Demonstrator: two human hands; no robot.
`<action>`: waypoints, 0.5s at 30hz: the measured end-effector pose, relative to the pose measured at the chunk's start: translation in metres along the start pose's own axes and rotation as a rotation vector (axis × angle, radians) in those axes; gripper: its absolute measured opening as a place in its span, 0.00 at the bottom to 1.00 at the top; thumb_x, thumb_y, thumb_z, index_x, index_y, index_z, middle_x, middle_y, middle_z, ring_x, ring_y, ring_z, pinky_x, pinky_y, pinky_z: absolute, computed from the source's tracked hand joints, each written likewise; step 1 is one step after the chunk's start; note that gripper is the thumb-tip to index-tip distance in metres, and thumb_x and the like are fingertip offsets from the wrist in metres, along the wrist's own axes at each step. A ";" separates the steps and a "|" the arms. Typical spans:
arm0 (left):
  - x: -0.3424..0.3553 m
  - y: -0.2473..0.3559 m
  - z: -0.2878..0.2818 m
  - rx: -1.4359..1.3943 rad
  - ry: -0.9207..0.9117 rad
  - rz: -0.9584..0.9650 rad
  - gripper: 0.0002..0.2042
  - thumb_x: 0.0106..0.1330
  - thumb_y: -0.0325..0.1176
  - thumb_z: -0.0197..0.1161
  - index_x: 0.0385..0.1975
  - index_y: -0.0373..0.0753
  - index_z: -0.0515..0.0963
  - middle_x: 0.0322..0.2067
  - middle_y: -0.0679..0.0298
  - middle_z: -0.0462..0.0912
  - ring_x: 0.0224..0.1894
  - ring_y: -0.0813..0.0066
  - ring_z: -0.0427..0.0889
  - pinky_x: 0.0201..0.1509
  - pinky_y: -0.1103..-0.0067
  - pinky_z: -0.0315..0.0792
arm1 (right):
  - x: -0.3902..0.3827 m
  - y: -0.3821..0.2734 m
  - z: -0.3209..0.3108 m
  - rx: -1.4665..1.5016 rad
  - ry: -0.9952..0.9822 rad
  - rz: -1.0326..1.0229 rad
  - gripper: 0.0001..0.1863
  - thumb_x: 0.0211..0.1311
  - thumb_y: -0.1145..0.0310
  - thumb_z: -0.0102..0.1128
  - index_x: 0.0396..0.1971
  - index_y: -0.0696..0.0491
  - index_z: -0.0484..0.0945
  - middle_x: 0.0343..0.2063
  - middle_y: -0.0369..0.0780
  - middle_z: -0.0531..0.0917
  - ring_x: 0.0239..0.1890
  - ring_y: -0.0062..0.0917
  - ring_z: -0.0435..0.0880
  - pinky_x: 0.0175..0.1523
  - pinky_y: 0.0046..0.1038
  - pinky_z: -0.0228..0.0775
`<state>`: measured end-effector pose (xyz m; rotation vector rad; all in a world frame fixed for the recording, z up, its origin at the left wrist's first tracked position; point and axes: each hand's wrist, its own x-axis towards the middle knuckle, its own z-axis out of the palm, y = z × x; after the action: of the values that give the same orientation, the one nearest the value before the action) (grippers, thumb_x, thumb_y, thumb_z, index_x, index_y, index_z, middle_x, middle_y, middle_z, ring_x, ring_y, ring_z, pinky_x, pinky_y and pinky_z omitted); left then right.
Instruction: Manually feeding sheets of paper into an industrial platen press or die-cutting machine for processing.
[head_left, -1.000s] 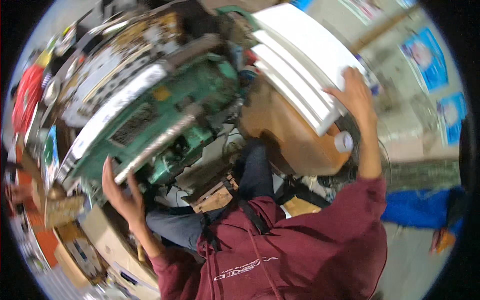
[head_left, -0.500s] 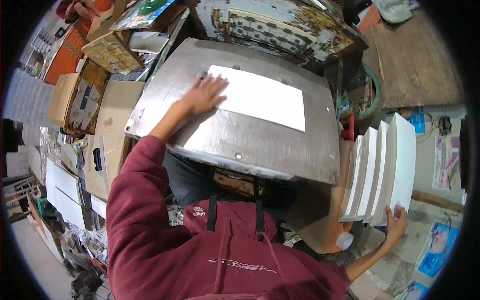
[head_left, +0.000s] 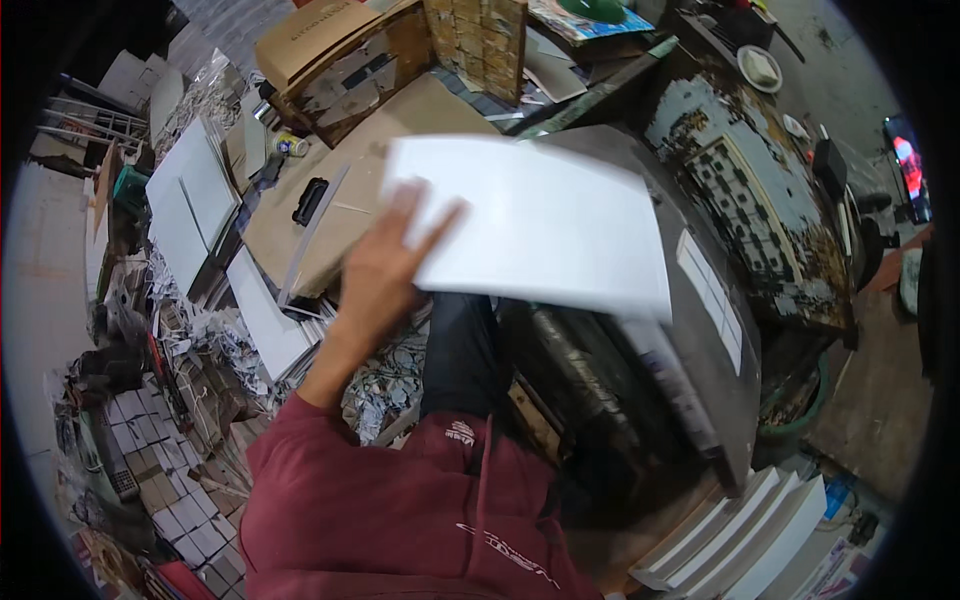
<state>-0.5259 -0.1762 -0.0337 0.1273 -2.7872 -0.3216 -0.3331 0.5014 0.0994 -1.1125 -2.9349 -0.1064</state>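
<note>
My left hand [head_left: 385, 255] grips a large white sheet [head_left: 540, 225] near its left end, thumb and fingers pinching it. Sheet and fingers are smeared by motion. The sheet is held up in the air, covering part of the grey metal plate [head_left: 700, 390] behind it. On that plate, by the hinged upper board, lies a narrower white sheet [head_left: 712, 300] with lines across it. My right hand is out of the picture.
Stacks of white sheets stand at lower right [head_left: 745, 540]. A worn upright board with a dark-block die [head_left: 745, 210] rises beyond the plate. To the left are a brown cardboard surface [head_left: 270, 220], white board stacks [head_left: 190, 215], paper scraps [head_left: 380, 385] and small boxes [head_left: 190, 490].
My left hand has lifted a white sheet off the metal plate. My view has turned left. My right hand, earlier at the sheet stacks, has gone out of view; a narrower sheet shows on the plate.
</note>
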 end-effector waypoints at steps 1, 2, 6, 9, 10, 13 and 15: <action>0.004 -0.026 0.006 0.099 0.136 -0.105 0.39 0.46 0.18 0.59 0.63 0.58 0.67 0.64 0.50 0.63 0.64 0.48 0.65 0.62 0.64 0.67 | 0.001 -0.004 0.001 0.019 0.005 -0.026 0.21 0.61 0.60 0.61 0.52 0.52 0.75 0.43 0.45 0.81 0.43 0.33 0.81 0.49 0.36 0.72; 0.010 -0.054 0.016 0.187 0.216 -0.178 0.40 0.47 0.16 0.56 0.63 0.60 0.67 0.65 0.49 0.62 0.65 0.45 0.63 0.61 0.64 0.68 | 0.003 -0.005 0.005 0.035 0.012 -0.047 0.20 0.61 0.60 0.62 0.51 0.53 0.76 0.42 0.46 0.81 0.41 0.33 0.82 0.48 0.36 0.72; 0.037 -0.159 0.099 0.287 0.321 -0.254 0.42 0.51 0.22 0.56 0.69 0.64 0.54 0.66 0.43 0.55 0.68 0.34 0.50 0.66 0.58 0.60 | 0.012 0.013 0.011 0.082 0.034 -0.094 0.20 0.59 0.60 0.64 0.47 0.57 0.77 0.38 0.46 0.82 0.37 0.32 0.83 0.43 0.33 0.73; 0.047 -0.211 0.165 0.191 0.028 -0.347 0.42 0.56 0.30 0.61 0.69 0.66 0.49 0.67 0.42 0.51 0.68 0.32 0.48 0.66 0.54 0.58 | 0.015 0.032 0.009 0.115 0.046 -0.110 0.20 0.58 0.60 0.65 0.44 0.59 0.78 0.34 0.47 0.83 0.34 0.32 0.83 0.40 0.32 0.74; 0.048 -0.221 0.181 0.249 -0.138 -0.401 0.41 0.59 0.36 0.61 0.71 0.61 0.45 0.68 0.43 0.49 0.69 0.34 0.46 0.67 0.53 0.55 | 0.015 0.037 0.008 0.120 0.050 -0.113 0.20 0.58 0.60 0.66 0.43 0.60 0.78 0.33 0.47 0.83 0.33 0.32 0.83 0.39 0.31 0.74; 0.048 -0.232 0.215 0.243 -0.006 -0.405 0.39 0.60 0.41 0.60 0.71 0.53 0.47 0.68 0.43 0.49 0.69 0.35 0.44 0.68 0.53 0.53 | 0.013 0.048 0.004 0.137 0.074 -0.116 0.21 0.57 0.60 0.67 0.41 0.63 0.79 0.30 0.48 0.84 0.29 0.31 0.84 0.36 0.29 0.75; 0.045 -0.234 0.223 0.310 0.015 -0.431 0.38 0.61 0.45 0.59 0.70 0.48 0.50 0.68 0.43 0.49 0.70 0.37 0.43 0.69 0.54 0.51 | 0.011 0.052 0.002 0.139 0.095 -0.120 0.21 0.56 0.60 0.68 0.39 0.64 0.80 0.28 0.49 0.84 0.27 0.31 0.85 0.34 0.28 0.75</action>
<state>-0.6314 -0.3624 -0.2798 0.8036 -2.7532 0.0173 -0.3070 0.5475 0.1014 -0.8877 -2.8719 0.0435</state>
